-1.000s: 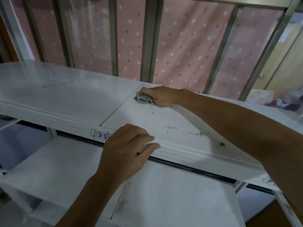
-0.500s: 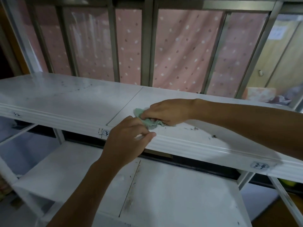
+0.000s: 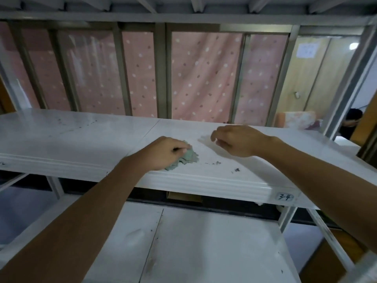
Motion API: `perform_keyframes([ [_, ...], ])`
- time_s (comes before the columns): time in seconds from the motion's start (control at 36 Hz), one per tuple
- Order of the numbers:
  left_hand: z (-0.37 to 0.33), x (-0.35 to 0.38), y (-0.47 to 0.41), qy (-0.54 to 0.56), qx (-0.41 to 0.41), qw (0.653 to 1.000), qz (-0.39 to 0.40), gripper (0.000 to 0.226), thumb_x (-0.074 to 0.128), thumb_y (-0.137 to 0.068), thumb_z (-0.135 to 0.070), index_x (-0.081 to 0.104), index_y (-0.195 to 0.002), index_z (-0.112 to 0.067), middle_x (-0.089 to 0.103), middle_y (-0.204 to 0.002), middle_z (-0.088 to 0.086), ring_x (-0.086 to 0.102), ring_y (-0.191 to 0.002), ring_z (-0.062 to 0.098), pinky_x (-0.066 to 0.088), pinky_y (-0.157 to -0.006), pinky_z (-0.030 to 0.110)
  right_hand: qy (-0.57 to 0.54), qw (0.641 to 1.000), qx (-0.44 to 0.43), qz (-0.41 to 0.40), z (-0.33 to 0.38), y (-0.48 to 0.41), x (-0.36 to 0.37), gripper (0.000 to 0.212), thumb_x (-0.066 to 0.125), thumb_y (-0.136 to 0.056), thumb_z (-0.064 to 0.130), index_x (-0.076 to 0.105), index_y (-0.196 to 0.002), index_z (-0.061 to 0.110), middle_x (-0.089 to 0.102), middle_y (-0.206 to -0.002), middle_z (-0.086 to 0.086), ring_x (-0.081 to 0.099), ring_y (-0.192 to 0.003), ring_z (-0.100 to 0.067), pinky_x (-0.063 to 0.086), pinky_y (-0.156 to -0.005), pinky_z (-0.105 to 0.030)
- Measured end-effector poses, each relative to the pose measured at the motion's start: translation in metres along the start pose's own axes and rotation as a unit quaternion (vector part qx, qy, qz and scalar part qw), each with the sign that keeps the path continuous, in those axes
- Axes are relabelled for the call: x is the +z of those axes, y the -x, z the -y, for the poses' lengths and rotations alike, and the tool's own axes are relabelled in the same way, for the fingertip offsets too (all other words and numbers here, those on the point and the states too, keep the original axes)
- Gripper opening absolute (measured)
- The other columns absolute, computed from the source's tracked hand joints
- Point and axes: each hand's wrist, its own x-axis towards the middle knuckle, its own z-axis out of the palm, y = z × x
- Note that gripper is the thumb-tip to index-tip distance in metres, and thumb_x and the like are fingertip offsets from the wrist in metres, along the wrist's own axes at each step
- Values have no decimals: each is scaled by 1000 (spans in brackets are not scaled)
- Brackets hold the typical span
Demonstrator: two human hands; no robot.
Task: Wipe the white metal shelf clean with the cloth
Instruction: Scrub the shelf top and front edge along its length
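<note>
The white metal shelf point(image 3: 77, 144) runs across the view, with a seam between two panels near its middle. A crumpled pale green cloth point(image 3: 188, 158) lies on it close to the front edge. My left hand point(image 3: 163, 153) rests on the shelf and grips the cloth's left side. Just right of it and apart from the cloth, my right hand point(image 3: 236, 140) hovers over the shelf with its fingers loosely curled and nothing in them. Dark specks of dirt point(image 3: 224, 166) dot the surface right of the cloth.
A lower white shelf point(image 3: 204, 246) lies below, with marks along its seam. A label reading 3-4 point(image 3: 285, 197) sits on the front lip at right. Metal bars and a pink dotted curtain point(image 3: 204, 78) stand behind. A person in dark clothes point(image 3: 350, 123) is at far right.
The cloth has passed from my right hand to my left. My right hand let go and lifted away to the right. My left hand came off the front lip onto the shelf top.
</note>
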Motion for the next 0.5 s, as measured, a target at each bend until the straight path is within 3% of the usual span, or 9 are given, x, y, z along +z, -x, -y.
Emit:
perform_keyframes([
  [0.11,2,3,4,-36,-10,999,19,35,55,-104,-25,61,-138,-28,60,-143,-5,59,-128,13,40,-107,19,-30,994,105,21,-10,53,7,24,38,-96,34,58,-107,27,57,-105,7,58,-93,-17,51,-73,-36],
  [0.17,5,5,12,-45,-20,999,8,37,52,-105,-28,58,-141,-28,55,-146,-8,59,-127,13,37,-99,14,-61,986,153,0,-10,77,7,32,30,-91,46,56,-99,28,54,-98,7,57,-89,-19,50,-73,-37],
  [0.25,12,3,21,-66,-58,996,-5,38,44,-107,-34,57,-142,-27,53,-150,-8,56,-130,16,34,-99,16,-98,971,216,-25,-7,110,11,48,23,-89,58,57,-101,27,54,-99,7,54,-88,-17,48,-77,-37],
  [0.31,12,0,25,-72,-101,992,-3,44,36,-108,-43,55,-144,-28,51,-153,-2,50,-137,20,33,-105,22,-118,961,245,-50,-3,127,14,44,30,-92,52,60,-104,22,56,-100,4,55,-92,-21,48,-81,-40],
  [0.36,6,-2,29,-47,-143,988,18,53,26,-108,-50,41,-153,-28,34,-163,-4,32,-151,18,23,-118,27,-130,953,261,-78,3,138,15,38,36,-96,41,63,-104,15,59,-98,0,55,-94,-24,46,-84,-40],
  [0.44,-3,0,32,-40,-142,987,61,59,14,-107,-52,21,-160,-26,9,-170,-8,4,-157,8,1,-125,27,-151,935,298,-116,9,147,19,29,41,-102,28,64,-103,10,61,-100,-4,53,-96,-26,42,-84,-37],
  [0.5,-5,2,33,-75,-133,986,67,58,8,-108,-47,20,-160,-24,11,-170,-6,2,-157,9,-1,-127,31,-162,917,331,-156,8,151,23,28,42,-103,28,64,-104,11,61,-102,-4,53,-99,-27,42,-86,-38],
])
